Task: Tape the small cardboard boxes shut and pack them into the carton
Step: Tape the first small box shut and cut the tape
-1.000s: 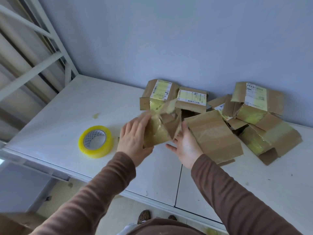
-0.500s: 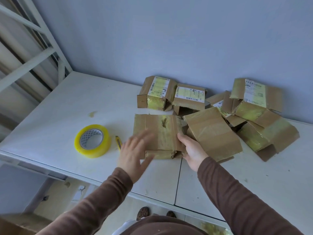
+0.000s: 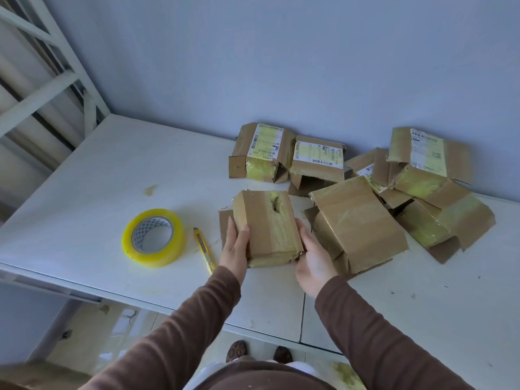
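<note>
While both hands (image 3: 235, 247) clasp the box (image 3: 268, 226), fingers curl

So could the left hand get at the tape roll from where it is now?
Probably yes. The left hand grips the left side of the small box, and the tape roll lies flat further left with only the yellow utility knife between them, low on the table. It must release the box first.

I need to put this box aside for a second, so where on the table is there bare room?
Bare white tabletop lies left of and behind the yellow tape roll, up to the wall. More lies near the front edge, right of the right hand. The back right is crowded with piled brown cardboard boxes. The yellow utility knife fills the gap beside the left hand.
</note>
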The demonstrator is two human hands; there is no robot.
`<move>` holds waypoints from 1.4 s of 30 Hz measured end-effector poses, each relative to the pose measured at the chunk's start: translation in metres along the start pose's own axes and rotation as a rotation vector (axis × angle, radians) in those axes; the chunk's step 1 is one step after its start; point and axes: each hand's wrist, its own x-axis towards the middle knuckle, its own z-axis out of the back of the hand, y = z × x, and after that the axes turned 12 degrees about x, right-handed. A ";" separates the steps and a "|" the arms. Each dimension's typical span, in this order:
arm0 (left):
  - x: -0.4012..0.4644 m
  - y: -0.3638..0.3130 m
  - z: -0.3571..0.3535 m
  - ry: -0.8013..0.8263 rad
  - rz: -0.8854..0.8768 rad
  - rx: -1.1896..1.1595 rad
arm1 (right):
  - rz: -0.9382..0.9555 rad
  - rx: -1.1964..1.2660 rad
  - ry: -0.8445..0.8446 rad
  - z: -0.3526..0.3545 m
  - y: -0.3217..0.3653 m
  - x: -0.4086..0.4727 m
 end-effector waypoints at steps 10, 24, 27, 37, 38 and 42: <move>0.004 0.002 0.004 -0.175 -0.022 0.253 | 0.106 -0.477 0.068 -0.014 -0.008 -0.002; 0.024 0.010 -0.005 -0.085 0.116 -0.164 | -0.058 -0.475 0.286 -0.016 -0.002 0.027; 0.015 0.001 -0.005 -0.115 0.121 -0.218 | -0.083 -0.447 0.307 -0.022 -0.002 0.030; 0.029 -0.011 -0.001 -0.220 0.077 -0.015 | 0.107 -0.559 0.225 -0.040 0.000 0.037; 0.030 -0.012 0.002 -0.220 0.062 0.070 | 0.145 -0.644 0.216 -0.041 0.000 0.037; 0.029 -0.011 0.029 -0.262 -0.022 0.598 | 0.443 -1.095 0.203 -0.043 0.002 0.038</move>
